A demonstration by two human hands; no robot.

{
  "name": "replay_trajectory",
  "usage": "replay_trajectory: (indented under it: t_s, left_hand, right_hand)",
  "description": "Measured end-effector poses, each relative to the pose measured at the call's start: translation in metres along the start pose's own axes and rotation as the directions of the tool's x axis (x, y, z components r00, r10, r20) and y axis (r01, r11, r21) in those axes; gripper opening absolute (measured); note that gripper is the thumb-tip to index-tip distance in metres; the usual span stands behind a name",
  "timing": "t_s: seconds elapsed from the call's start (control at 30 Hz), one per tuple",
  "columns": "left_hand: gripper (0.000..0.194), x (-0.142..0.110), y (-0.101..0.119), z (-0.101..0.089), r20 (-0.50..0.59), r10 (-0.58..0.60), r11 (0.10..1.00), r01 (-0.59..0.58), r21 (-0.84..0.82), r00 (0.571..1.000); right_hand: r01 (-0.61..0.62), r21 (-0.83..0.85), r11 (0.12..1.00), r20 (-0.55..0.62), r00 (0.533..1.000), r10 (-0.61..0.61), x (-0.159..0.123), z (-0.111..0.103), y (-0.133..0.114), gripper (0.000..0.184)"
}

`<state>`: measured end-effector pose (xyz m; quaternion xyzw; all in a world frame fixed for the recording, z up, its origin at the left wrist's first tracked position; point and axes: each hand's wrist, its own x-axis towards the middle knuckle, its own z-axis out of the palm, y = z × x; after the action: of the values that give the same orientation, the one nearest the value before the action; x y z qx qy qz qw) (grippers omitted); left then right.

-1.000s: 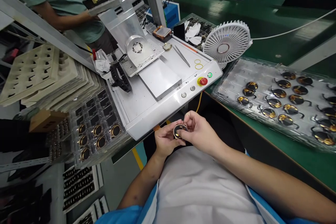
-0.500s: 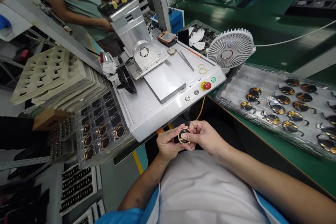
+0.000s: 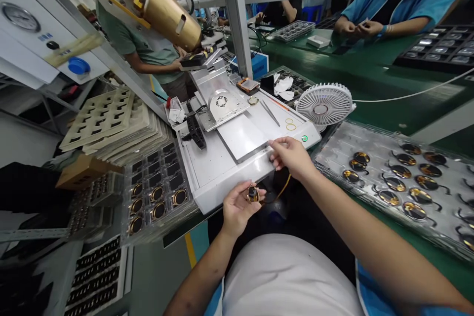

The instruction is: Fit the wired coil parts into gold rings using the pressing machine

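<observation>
Low in front of my body, my left hand (image 3: 239,205) holds a round watch case (image 3: 253,194) by its rim, between thumb and fingers. The case has a gold-coloured edge and a dark inside. My right hand (image 3: 292,158) is apart from it, up at the front edge of a white machine base (image 3: 211,177). Its fingers are loosely bent and apart, and I see nothing held in them. The hand covers the red button. Just beyond it lie metal tweezers (image 3: 271,113) and thin yellow rings (image 3: 290,124).
A tray of watch cases (image 3: 157,195) stands at left, beside stacked moulded trays (image 3: 99,118). A metal fixture (image 3: 222,103) sits on the machine under a gold cylinder (image 3: 172,19). At right are a white fan (image 3: 324,103) and a tray of round parts with cables (image 3: 374,158). Co-workers sit across the bench.
My right hand has left the watch case and moved up to the machine's front edge. My left hand keeps the case. The head view has tilted upward.
</observation>
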<state>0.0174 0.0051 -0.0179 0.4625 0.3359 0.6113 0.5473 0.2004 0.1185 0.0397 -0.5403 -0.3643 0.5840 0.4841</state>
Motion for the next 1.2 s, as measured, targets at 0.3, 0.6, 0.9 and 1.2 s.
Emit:
replay_trajectory:
  t_s: [0.3,0.6,0.9,1.2]
  left_hand:
    - [0.084,-0.003,0.004,0.006,-0.002,0.202,0.926,-0.191,0.325,0.979]
    - [0.078,-0.007,0.004,0.006,0.036,0.259,0.805,-0.237,0.543,0.965]
    - [0.072,-0.01,0.004,0.006,0.059,0.293,0.762,-0.27,0.589,0.954]
    - [0.067,-0.011,0.005,0.006,0.065,0.306,0.729,-0.278,0.626,0.95]
  right_hand:
    - [0.14,-0.018,0.99,0.139,0.981,-0.136,-0.025,-0.003,-0.007,0.044]
    - [0.105,-0.276,0.956,0.415,0.91,0.019,-0.088,-0.007,0.027,0.031]
    - [0.109,-0.311,0.944,0.408,0.913,0.029,-0.089,-0.005,0.024,0.023]
    - [0.163,-0.327,0.931,0.351,0.936,-0.041,-0.087,-0.004,0.032,0.021]
